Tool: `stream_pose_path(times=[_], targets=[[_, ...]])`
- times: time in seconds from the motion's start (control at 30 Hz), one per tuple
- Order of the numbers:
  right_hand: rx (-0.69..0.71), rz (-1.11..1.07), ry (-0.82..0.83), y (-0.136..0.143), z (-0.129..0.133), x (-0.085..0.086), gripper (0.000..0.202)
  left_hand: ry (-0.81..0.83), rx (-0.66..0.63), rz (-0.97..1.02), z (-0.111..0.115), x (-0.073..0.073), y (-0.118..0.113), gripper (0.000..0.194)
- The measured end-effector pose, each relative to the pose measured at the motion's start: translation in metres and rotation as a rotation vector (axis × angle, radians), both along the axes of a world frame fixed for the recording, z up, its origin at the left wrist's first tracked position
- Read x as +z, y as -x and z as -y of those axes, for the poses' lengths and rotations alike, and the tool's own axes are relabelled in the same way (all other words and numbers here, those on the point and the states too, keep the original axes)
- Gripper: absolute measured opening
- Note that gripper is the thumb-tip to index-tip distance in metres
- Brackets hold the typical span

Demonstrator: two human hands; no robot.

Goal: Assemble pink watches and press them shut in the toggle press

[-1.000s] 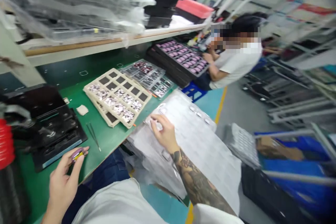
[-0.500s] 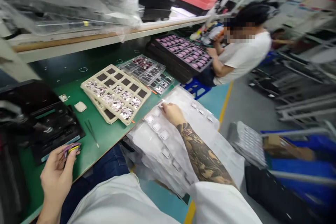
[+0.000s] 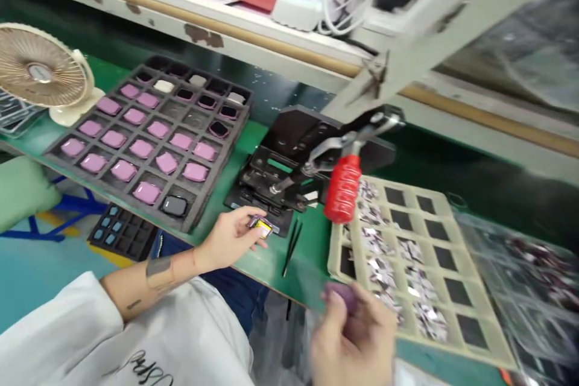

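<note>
My left hand [image 3: 230,238] pinches a small watch case [image 3: 261,227], purple-edged with a yellow part showing inside, above the front of the green bench. Lower right, my right hand [image 3: 355,338] is closed round a small purple piece [image 3: 340,294]; motion blurs both, so its kind is unclear. Between the hands, black tweezers [image 3: 293,247] lie on the bench. Behind my left hand stands a black clamp press [image 3: 289,175] with a red handle [image 3: 344,190].
Left of the press, a dark foam tray [image 3: 221,175] holds several purple watch bodies. A cream compartment tray [image 3: 477,286] with small shiny pieces lies to the right, beside clear plastic trays [image 3: 497,277]. A fan [image 3: 40,72] stands far left. A shelf [image 3: 253,51] overhangs the bench.
The view has swung left along the bench. My right hand has left the white pouched parts at the side and now holds a purple piece. My left hand still holds the watch case.
</note>
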State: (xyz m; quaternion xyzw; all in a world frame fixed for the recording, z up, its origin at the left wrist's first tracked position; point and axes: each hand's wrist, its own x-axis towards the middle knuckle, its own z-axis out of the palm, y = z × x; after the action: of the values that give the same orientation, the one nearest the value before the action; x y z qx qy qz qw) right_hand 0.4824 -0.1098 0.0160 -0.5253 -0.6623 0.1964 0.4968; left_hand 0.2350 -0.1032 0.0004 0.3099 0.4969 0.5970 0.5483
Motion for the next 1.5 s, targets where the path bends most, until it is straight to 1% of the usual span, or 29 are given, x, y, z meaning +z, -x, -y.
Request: stream_pose_path(times=[0.03, 0.07, 0.13, 0.17, 0.23, 0.27, 0.33, 0.4, 0.5, 0.53, 0.6, 0.67, 0.7, 0.77, 0.8, 0.83, 0.9, 0.97, 1.13, 1.23, 1.37, 1.5], targets=[[0.016, -0.076, -0.01, 0.032, -0.005, 0.002, 0.033, 0.003, 0.003, 0.0, 0.003, 0.0, 0.003, 0.051], [0.087, -0.13, 0.005, 0.059, -0.011, 0.004, 0.026, 0.007, 0.008, -0.006, 0.005, 0.0, 0.006, 0.051], [0.274, -0.171, 0.055, 0.096, -0.022, 0.008, 0.018, 0.006, 0.03, -0.035, 0.01, 0.0, 0.014, 0.05], [0.387, -0.153, 0.082, 0.106, -0.026, 0.01, 0.019, -0.003, 0.044, -0.048, 0.012, -0.001, 0.017, 0.05], [0.577, -0.08, 0.098, 0.117, -0.03, 0.011, 0.028, -0.041, 0.074, -0.056, 0.015, -0.003, 0.023, 0.051], [0.639, -0.045, 0.083, 0.118, -0.031, 0.01, 0.034, -0.061, 0.085, -0.052, 0.015, -0.003, 0.025, 0.051], [0.689, -0.005, 0.033, 0.117, -0.031, 0.007, 0.043, -0.079, 0.097, -0.044, 0.016, -0.004, 0.027, 0.05], [0.642, -0.015, -0.026, 0.115, -0.033, 0.004, 0.047, -0.069, 0.087, -0.042, 0.017, -0.002, 0.028, 0.047], [0.515, -0.044, -0.084, 0.111, -0.042, 0.001, 0.046, -0.072, 0.003, 0.01, 0.018, 0.002, 0.031, 0.047], [0.5, -0.041, -0.089, 0.112, -0.045, 0.0, 0.046, -0.076, -0.025, 0.03, 0.018, 0.003, 0.033, 0.047], [0.536, -0.023, -0.072, 0.114, -0.049, -0.002, 0.044, -0.074, -0.045, 0.05, 0.017, 0.004, 0.035, 0.046], [0.57, -0.009, -0.046, 0.117, -0.049, -0.005, 0.044, -0.063, -0.035, 0.047, 0.015, 0.004, 0.037, 0.041], [0.553, -0.008, -0.03, 0.119, -0.048, -0.006, 0.046, -0.063, -0.029, 0.043, 0.014, 0.005, 0.037, 0.038], [0.469, -0.04, 0.013, 0.12, -0.044, -0.009, 0.049, -0.077, -0.024, 0.034, 0.014, 0.005, 0.037, 0.034], [0.435, -0.07, 0.044, 0.12, -0.043, -0.01, 0.047, -0.088, -0.024, 0.03, 0.015, 0.006, 0.037, 0.034], [0.416, -0.105, 0.078, 0.119, -0.042, -0.011, 0.041, -0.098, -0.022, 0.021, 0.016, 0.007, 0.038, 0.035], [0.42, -0.161, 0.141, 0.117, -0.042, -0.012, 0.023, -0.107, -0.026, -0.009, 0.017, 0.009, 0.038, 0.036], [0.444, -0.171, 0.176, 0.115, -0.043, -0.013, 0.016, -0.1, -0.035, -0.045, 0.019, 0.01, 0.038, 0.034], [0.482, -0.157, 0.166, 0.114, -0.045, -0.012, 0.018, -0.082, 0.003, -0.07, 0.018, 0.013, 0.037, 0.027], [0.488, -0.144, 0.132, 0.115, -0.046, -0.009, 0.014, -0.107, -0.012, -0.091, 0.018, 0.014, 0.036, 0.022], [0.505, -0.1, 0.093, 0.117, -0.048, -0.005, 0.017, -0.106, -0.051, -0.175, 0.024, 0.009, 0.036, 0.019], [0.538, -0.089, 0.097, 0.12, -0.048, -0.007, 0.02, -0.08, -0.018, -0.257, 0.028, 0.005, 0.036, 0.021]])
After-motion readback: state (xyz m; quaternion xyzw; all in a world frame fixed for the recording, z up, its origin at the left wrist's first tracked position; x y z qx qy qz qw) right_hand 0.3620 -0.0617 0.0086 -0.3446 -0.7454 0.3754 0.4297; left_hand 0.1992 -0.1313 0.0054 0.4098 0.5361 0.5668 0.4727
